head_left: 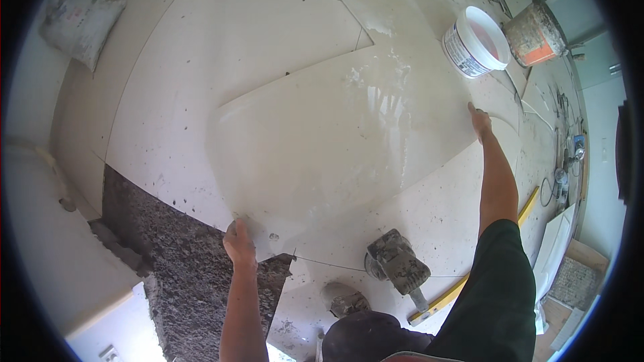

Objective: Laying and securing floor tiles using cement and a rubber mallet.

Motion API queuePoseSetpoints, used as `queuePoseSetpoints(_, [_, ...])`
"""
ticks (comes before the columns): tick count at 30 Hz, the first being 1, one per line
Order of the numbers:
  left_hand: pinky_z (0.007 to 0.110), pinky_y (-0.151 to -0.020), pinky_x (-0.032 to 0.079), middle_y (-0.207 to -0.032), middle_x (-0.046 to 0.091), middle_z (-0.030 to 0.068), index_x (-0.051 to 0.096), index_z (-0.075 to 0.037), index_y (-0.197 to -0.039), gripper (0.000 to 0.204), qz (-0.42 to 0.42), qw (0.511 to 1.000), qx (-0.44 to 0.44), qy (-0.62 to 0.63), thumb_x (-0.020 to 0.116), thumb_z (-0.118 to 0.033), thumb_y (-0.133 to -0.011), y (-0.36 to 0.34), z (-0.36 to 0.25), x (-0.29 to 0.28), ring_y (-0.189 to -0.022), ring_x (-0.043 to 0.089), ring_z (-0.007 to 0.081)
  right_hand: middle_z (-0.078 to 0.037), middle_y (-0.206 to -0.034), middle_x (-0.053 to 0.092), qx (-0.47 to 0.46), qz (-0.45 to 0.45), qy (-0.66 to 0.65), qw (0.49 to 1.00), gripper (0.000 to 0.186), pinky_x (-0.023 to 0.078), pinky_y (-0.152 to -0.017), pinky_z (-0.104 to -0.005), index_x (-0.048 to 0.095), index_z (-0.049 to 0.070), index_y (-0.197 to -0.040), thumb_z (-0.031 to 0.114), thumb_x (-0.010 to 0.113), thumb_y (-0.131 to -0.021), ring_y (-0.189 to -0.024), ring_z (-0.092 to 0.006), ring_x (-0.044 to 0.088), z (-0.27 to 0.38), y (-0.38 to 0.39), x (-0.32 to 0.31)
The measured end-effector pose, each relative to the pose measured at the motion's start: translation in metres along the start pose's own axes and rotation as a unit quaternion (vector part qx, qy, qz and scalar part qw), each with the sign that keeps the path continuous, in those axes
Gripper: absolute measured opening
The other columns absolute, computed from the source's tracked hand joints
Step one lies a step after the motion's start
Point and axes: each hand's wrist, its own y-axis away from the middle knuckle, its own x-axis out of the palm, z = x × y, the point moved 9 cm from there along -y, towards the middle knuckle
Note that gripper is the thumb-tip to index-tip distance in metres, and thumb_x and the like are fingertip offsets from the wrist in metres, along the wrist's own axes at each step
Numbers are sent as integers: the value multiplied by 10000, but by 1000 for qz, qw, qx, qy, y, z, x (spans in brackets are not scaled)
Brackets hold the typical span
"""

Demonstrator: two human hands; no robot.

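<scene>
A large beige floor tile with a wet, shiny patch lies at a slant over paler laid tiles. My left hand grips its near left corner, beside a bed of dark, crumbly mortar. At the right end, my right hand is closed around the edge, below a white bucket. Both hands have the tile between fingers and palm, though the fingers under it are hidden. Near my shoe, a mortar-caked handheld tool with a round base stands on the tiles.
A white plastic bucket and a dirty bucket with an orange patch stand at the far right. A yellow spirit level lies under my right arm. A filled sack rests by the left wall. Tools and cable line the right side.
</scene>
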Motion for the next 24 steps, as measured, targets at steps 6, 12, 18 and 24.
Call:
queuePoseSetpoints(6, [328,-617,430,-779,613,63,660,65,-922,461,-40,993,-40,-103,553,-380,-977,-2,-19,-40,-700,516,120,-289,-1489,383,32,72,-137,987,1002,278,-1147,-433,428,-93,-1406,748,473,-862,-1408,-369,353,0,21,21])
queuePoseSetpoints(12, [293,-591,365,-695,451,-28,638,21,-874,527,-46,999,-22,-11,531,-480,-994,-21,-46,-87,-666,403,88,-345,-1360,500,21,64,-129,989,1093,362,-1087,-429,500,-186,-1289,803,451,-826,-1311,-389,476,5,45,38])
queuePoseSetpoints(18, [298,-597,360,-670,427,-39,636,5,-839,524,-101,994,-39,-6,528,-483,-997,-31,-38,-127,-659,394,101,-270,-1135,653,-80,86,-86,989,903,446,-960,-407,621,-140,-1172,705,504,-875,-1086,-324,611,39,78,15])
queuePoseSetpoints(24, [356,-776,475,-945,659,74,693,69,-977,556,-168,981,-85,-47,562,-471,-974,-18,-8,-156,-805,575,178,-185,-982,696,-66,26,-72,995,824,491,-826,-382,663,-129,-1094,662,533,-901,-900,-236,641,47,89,-35])
